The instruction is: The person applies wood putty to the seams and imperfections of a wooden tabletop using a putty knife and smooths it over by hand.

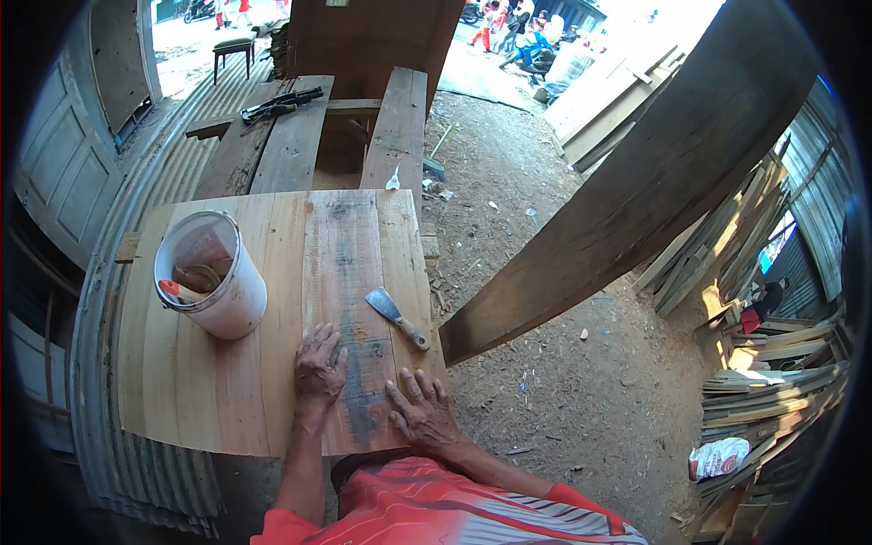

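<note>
Both my hands rest on a panel of joined wooden boards (241, 400) in front of me. My left hand (319, 365) lies near its middle, fingers stretched forward and holding nothing. Close to the panel's right edge, my right hand (424, 411) is spread flat and bare of any object. Just beyond the right hand lies a putty knife (397, 318), its blade pointing away to the left. A white plastic bucket (232, 300) stands on the left part of the panel. Inside it are an orange-tipped handle and other items that I cannot make out fully.
Farther off, rough planks (400, 127) carry a dark tool (282, 104). A wide wooden plank (636, 195) rises slantwise at the right. Stacked timber (772, 400) lines the right side, with a white sack (718, 459) beside it. Corrugated metal (168, 481) runs along the left.
</note>
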{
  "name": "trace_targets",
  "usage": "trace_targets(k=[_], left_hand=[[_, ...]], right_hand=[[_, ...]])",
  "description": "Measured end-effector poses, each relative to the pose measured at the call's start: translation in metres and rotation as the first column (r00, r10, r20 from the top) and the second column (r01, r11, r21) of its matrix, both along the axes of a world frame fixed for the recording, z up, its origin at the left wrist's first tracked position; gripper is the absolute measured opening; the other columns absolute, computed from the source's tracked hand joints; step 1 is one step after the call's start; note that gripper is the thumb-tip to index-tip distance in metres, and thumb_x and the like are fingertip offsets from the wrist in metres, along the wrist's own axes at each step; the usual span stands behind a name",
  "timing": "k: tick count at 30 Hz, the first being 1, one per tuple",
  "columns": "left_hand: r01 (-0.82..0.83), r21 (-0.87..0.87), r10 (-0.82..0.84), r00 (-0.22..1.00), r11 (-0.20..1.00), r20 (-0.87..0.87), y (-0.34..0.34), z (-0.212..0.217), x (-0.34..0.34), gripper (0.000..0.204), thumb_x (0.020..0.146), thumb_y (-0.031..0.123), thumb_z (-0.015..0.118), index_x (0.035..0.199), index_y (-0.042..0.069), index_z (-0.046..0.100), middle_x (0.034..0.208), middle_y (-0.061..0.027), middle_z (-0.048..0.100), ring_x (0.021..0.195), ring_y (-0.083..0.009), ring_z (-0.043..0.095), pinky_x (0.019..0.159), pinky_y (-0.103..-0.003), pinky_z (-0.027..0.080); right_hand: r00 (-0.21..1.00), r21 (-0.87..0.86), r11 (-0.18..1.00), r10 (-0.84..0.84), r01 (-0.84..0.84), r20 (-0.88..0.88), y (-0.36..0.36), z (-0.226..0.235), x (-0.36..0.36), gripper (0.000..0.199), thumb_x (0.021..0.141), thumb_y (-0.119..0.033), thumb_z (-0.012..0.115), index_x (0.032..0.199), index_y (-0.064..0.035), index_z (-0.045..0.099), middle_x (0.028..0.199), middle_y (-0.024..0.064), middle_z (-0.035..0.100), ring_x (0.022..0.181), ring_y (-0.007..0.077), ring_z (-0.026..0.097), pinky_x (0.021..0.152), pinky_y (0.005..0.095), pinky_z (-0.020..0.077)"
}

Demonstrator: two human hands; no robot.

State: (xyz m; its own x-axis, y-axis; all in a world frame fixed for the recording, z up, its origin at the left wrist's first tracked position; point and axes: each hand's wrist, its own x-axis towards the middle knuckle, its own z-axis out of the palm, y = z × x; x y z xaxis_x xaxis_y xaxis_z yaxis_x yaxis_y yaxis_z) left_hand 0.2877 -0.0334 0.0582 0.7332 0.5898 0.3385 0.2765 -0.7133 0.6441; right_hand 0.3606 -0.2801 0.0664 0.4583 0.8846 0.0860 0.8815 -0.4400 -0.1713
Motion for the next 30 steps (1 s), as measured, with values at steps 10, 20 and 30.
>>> trace_targets(k=[10,20,30], left_hand=[[0.007,-0.007,-0.007,1.000,1.000,0.007,0.002,-0.003,0.001,0.035,0.090,0.014,0.074,0.122,-0.001,0.074,0.140,-0.0194,0.067,0.137,-0.0387,0.058,0.119,-0.048,0.043],[-0.009,0.006,0.009,1.000,1.000,-0.007,0.006,-0.004,-0.005,0.037,0.092,0.018,0.073,0.124,0.001,0.074,0.140,-0.0179,0.068,0.136,-0.0367,0.059,0.120,-0.048,0.041],[0.011,0.001,-0.011,1.000,1.000,0.024,0.007,-0.016,-0.006,0.039,0.094,0.024,0.072,0.127,0.004,0.074,0.141,-0.0170,0.067,0.138,-0.0340,0.058,0.120,-0.048,0.040]], right_hand=[[0.998,-0.005,0.998,0.055,-0.055,-0.023,-0.005,-0.001,-0.006,0.061,0.105,-0.043,0.057,0.160,-0.0197,0.047,0.167,0.0186,0.038,0.154,0.0402,0.033,0.123,0.0603,0.0192],[0.997,-0.058,0.996,0.058,-0.061,-0.057,0.002,-0.003,-0.006,0.064,0.106,-0.047,0.055,0.162,-0.0169,0.045,0.169,0.0215,0.033,0.157,0.0444,0.026,0.124,0.0620,0.0114],[0.995,-0.048,0.997,0.063,-0.066,-0.071,0.002,0.010,-0.012,0.070,0.101,-0.047,0.062,0.159,-0.0112,0.048,0.165,0.0231,0.038,0.154,0.0444,0.030,0.124,0.0632,0.0161]])
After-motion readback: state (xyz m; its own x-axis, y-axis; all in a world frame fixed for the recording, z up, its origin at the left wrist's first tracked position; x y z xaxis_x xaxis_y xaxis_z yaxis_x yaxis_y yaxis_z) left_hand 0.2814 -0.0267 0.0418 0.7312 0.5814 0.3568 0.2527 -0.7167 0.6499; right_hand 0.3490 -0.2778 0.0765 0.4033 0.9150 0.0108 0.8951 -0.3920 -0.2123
